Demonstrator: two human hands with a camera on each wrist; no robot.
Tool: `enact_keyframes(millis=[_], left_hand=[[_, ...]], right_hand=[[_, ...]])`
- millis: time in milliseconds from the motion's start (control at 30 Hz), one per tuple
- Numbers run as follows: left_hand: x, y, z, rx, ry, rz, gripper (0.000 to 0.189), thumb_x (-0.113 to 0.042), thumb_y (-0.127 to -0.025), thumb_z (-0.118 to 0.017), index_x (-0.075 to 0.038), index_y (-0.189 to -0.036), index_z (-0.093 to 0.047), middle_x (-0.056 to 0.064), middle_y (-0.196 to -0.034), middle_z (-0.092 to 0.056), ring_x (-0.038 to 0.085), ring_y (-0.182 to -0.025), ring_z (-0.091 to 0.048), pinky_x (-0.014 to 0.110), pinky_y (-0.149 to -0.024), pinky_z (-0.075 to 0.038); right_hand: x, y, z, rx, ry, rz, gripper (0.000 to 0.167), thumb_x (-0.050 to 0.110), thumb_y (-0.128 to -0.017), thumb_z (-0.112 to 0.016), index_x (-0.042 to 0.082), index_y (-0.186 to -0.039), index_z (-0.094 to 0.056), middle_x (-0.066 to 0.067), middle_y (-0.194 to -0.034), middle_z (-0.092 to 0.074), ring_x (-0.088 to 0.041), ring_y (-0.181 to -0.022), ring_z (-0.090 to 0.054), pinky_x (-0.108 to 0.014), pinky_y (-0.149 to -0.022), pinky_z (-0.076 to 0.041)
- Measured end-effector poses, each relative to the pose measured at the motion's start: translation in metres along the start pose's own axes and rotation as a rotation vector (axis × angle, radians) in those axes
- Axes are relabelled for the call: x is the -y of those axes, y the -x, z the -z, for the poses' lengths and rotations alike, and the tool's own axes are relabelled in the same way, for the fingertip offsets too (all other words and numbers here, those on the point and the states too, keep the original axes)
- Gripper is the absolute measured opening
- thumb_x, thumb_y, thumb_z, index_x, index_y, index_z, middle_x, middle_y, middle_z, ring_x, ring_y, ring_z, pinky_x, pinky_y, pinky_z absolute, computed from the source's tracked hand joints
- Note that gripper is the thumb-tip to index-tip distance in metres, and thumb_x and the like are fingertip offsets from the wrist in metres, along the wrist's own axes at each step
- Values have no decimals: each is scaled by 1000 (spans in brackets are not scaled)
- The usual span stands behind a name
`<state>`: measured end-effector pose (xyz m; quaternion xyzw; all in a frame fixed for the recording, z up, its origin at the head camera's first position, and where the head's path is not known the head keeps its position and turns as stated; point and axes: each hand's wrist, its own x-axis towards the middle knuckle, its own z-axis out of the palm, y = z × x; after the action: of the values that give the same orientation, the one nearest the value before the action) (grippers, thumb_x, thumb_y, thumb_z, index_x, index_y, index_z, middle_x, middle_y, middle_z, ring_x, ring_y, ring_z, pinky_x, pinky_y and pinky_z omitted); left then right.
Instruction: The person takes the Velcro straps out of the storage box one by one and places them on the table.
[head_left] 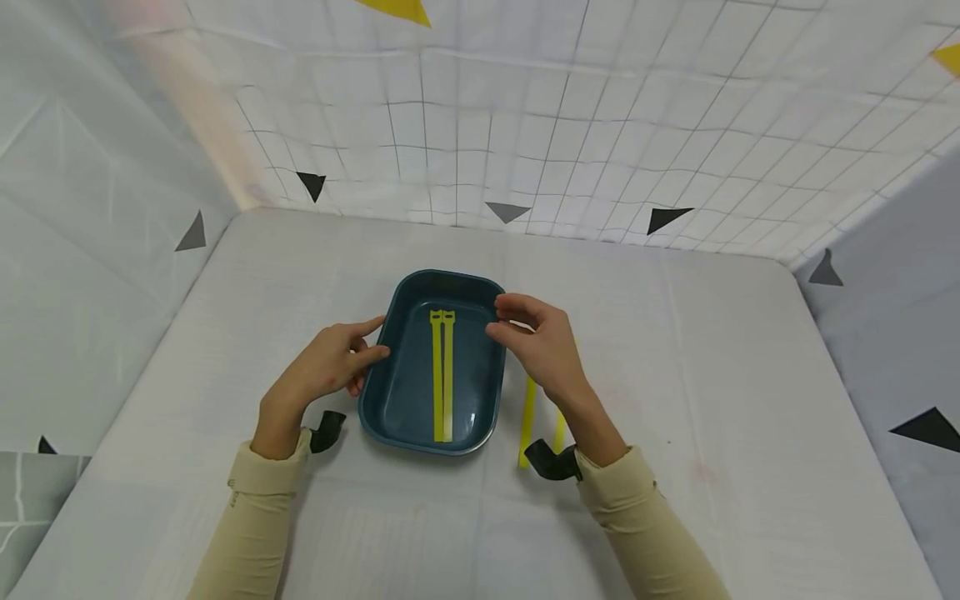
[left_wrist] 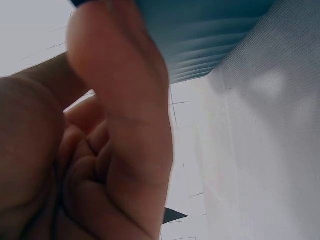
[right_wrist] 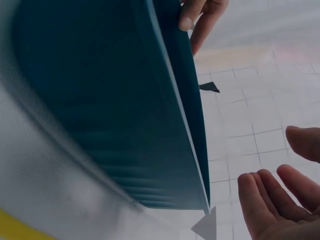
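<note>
Ahead of us lies the blue tray (head_left: 405, 383), lengthwise away like its two yellow strips (head_left: 438, 375), our nearer left hand (head_left: 330, 358) pinching its left rim, our empty right hand (head_left: 550, 346), fingers loosely parted, beside its right.

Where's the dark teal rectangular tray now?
In the head view, the tray sits slightly left of centre on the white table, between the left hand, touching its left rim, and the right hand.

A dark blue tray (head_left: 405, 375), upright on the table (head_left: 375, 533), is being held at its left rim by the left hand (head_left: 327, 360). Inside, two slot-headed yellow straps (head_left: 437, 383) are being contained lengthwise, side by side; two outer straps (head_left: 527, 425), partly covered, are being supported to its right.
</note>
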<state>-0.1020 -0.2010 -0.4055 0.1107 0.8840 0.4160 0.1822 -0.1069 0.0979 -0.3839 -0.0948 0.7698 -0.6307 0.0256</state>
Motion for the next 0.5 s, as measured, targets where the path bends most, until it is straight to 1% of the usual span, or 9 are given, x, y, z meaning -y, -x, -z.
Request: enact_keyframes(millis=[200, 400, 500], left_hand=[[0, 0, 0, 0, 0, 4, 61, -19, -101, -59, -2, -153, -33, 6, -68, -58, 27, -48, -59, 34, -51, -52], [-1, 0, 0, 6, 0, 5, 60, -19, -102, -58, -2, -154, -32, 6, -69, -58, 22, -47, -58, 36, -51, -52], [-1, 0, 0, 8, -4, 8, 60, -19, -102, -58, -2, -154, -32, 7, -69, -58, 21, -47, -57, 35, -51, -52]], right_hand=[[-3, -3, -4, 16, 6, -16, 37, 3, -91, -69, -4, -126, -62, -13, -127, -61, -27, -117, -57, -36, -99, -48], [-2, -6, -9, 19, 27, 13, 36, 2, -90, -70, -6, -125, -63, -15, -126, -62, -34, -117, -57, -39, -100, -47], [0, -7, -11, 21, 46, 20, 36, 3, -90, -70, -5, -124, -63, -16, -126, -62, -34, -116, -58, -40, -99, -48]])
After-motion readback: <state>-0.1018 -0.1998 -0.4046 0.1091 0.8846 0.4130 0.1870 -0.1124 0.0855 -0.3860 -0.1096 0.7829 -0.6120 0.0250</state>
